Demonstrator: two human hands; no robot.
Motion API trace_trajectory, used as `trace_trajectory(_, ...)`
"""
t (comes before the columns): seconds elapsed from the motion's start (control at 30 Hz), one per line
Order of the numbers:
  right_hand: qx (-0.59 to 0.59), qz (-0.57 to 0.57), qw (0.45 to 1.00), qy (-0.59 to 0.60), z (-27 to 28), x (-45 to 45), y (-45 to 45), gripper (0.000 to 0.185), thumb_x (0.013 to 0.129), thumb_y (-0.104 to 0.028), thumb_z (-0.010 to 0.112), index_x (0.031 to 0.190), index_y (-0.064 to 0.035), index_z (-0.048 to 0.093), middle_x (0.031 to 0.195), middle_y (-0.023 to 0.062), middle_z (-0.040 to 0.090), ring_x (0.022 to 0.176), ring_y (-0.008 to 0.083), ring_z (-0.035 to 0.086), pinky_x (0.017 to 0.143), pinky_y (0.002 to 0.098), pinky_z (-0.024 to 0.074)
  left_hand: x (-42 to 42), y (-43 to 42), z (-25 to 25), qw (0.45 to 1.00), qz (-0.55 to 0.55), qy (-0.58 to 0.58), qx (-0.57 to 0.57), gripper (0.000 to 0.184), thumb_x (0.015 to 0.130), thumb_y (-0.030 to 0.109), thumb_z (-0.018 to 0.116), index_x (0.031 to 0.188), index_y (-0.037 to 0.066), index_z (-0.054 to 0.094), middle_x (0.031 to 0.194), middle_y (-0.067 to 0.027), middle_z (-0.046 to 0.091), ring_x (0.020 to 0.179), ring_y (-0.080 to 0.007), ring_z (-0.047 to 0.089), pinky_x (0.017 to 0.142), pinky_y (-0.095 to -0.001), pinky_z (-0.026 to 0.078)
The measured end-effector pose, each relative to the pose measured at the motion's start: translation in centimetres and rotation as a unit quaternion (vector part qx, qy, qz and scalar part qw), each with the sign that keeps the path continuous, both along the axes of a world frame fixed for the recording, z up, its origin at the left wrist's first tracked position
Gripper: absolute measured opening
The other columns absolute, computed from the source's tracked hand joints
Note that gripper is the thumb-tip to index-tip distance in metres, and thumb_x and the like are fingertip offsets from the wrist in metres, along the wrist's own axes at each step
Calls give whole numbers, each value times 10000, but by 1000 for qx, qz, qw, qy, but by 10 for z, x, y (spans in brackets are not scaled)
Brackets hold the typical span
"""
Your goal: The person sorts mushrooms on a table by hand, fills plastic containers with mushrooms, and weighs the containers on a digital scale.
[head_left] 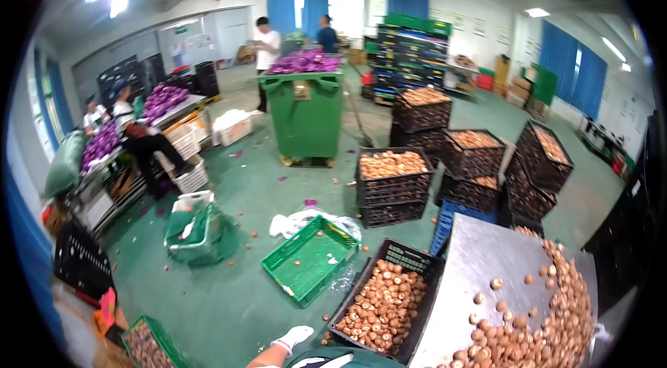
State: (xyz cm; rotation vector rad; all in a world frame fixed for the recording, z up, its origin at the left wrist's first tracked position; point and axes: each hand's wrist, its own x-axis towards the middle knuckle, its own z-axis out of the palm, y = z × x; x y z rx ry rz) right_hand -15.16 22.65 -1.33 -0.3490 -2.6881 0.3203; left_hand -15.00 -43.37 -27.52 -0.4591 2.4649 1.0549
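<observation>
Left hand (295, 337), white-gloved, at near centre, just left of a black lattice crate (408, 257) and apart from it. Finger closure too indistinct; cannot tell whether grip is wide or narrow. Right hand: perhaps the small white patch (602, 333) at near right, beside the metal table (479, 250); too blurred to make out, grip cannot be told.

Brown-capped mushrooms (382, 305) fill much of the crate; more lie on the table, a thick heap along its near and right sides, a few loose ones toward the middle.

Green plastic tray (299, 274) on floor, left of crate, a few mushrooms inside. Farther right, stacked mushroom crates (392, 191). Far centre: green wheeled bin (306, 118), purple bundles (306, 61) on top. Far left, a seated person (142, 135) beside a bench.
</observation>
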Motion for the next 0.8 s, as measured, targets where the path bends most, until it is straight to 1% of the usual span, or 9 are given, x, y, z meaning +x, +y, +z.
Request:
trace_trajectory(0.07, 22, -21, 1000, -9, 3, -2, -3, 363, 926, -290, 511, 1091, 6, 639, 1190, 188, 591, 1165, 329, 513, 1027, 389, 374, -2, 4, 0, 1000, -14, 0, 15, 479, 911, 417, 409, 1168, 59, 596, 1207, -136, 589, 1144, -314, 523, 997, -370, 384)
trace_trajectory(0.23, 34, -40, 998, -16, -23, -3, 19, 349, 908, -256, 509, 1168, -48, 615, 1226, 140, 582, 1172, 297, 517, 1021, 376, 386, -9, 3, -4, 998, -41, -38, 21, 485, 917, 410, 399, 1203, 61, 576, 1255, -127, 561, 1188, -293, 496, 1026, -357, 358)
trace_trajectory(0.37, 12, -34, 999, 11, -26, -1, 21, 359, 901, -254, 526, 1166, -26, 605, 1210, 171, 583, 1147, 311, 529, 1011, 383, 394, -7, -5, -39, 997, -10, -73, 26, 432, 922, 374, 468, 1175, 45, 587, 1120, -83, 631, 1017, -199, 575, 922, -318, 427)
trace_trajectory(0.4, -38, -189, 978, -73, -80, -4, 54, 378, 918, -318, 522, 1190, -58, 566, 1345, 161, 423, 1208, 325, 434, 991, 396, 380, -7, -6, -46, 996, -1, -82, 45, 418, 922, 367, 478, 1164, 46, 593, 1077, -66, 643, 964, -171, 583, 895, -310, 439)
trace_trajectory(0.47, -34, -192, 981, -17, -88, -4, 56, 311, 910, -314, 538, 1048, -48, 622, 1281, 134, 480, 1154, 304, 475, 969, 371, 391, -14, -7, -47, 996, -26, -79, 33, 400, 927, 361, 480, 1146, 49, 601, 1019, -42, 646, 897, -140, 574, 856, -305, 450)
trace_trajectory(0.53, -38, -206, 978, -19, -84, -3, 50, 309, 909, -307, 541, 1058, -48, 620, 1272, 136, 484, 1148, 304, 479, 965, 371, 394, -21, -5, -47, 990, -40, -121, 63, 514, 933, 429, 361, 1258, 73, 538, 1327, -113, 508, 1265, -250, 433, 1069, -339, 306)
trace_trajectory(0.6, -40, -216, 975, -21, -65, -1, 36, 308, 908, -300, 544, 1068, -48, 618, 1264, 138, 488, 1142, 305, 483, 962, 372, 397, -27, -1, -45, 990, -44, -115, 66, 509, 933, 423, 357, 1250, 70, 542, 1320, -115, 515, 1256, -252, 442, 1064, -342, 312)
trace_trajectory(0.67, 9, -74, 997, 15, -41, 2, 29, 371, 903, -276, 530, 1166, -25, 604, 1194, 175, 590, 1126, 323, 538, 998, 389, 402, -36, 4, -38, 991, -36, -106, 70, 505, 934, 417, 354, 1243, 68, 547, 1313, -117, 521, 1248, -253, 450, 1059, -345, 317)
trace_trajectory(0.8, 42, -81, 995, 32, -45, 4, 30, 366, 906, -290, 534, 1111, 1, 619, 1108, 199, 619, 1033, 348, 569, 922, 406, 440, -45, 12, -18, 994, -73, -55, 55, 502, 918, 417, 374, 1215, 59, 561, 1272, -122, 553, 1210, -276, 480, 1031, -356, 346)
